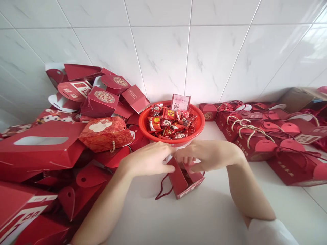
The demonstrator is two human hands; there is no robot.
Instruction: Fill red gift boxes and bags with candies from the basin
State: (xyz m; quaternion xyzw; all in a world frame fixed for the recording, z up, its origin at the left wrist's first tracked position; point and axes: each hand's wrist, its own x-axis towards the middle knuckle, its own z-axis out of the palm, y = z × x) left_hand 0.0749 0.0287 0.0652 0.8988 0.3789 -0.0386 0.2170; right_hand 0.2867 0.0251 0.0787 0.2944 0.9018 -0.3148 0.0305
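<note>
A small red gift box (188, 185) stands on the white surface in front of me, its top partly open, with a dark red cord handle (163, 194) looped out on its left. My left hand (149, 158) grips the box's left flap, thumb against the wall. On the other side, my right hand (212, 154) has its fingers curled over the right flap, thumb along the edge. The inside is dark and mostly hidden. Just beyond both hands sits a red plastic basket (200, 126) of wrapped candies (168, 122), with a pink printed card (180, 102) upright in it.
A big heap of red boxes (102, 100), several with open flaps, fills the left side. Rows of closed red boxes (258, 143) with cord handles stand at the right. A brown carton (298, 98) lies behind them. The tiled wall (163, 61) bounds the back.
</note>
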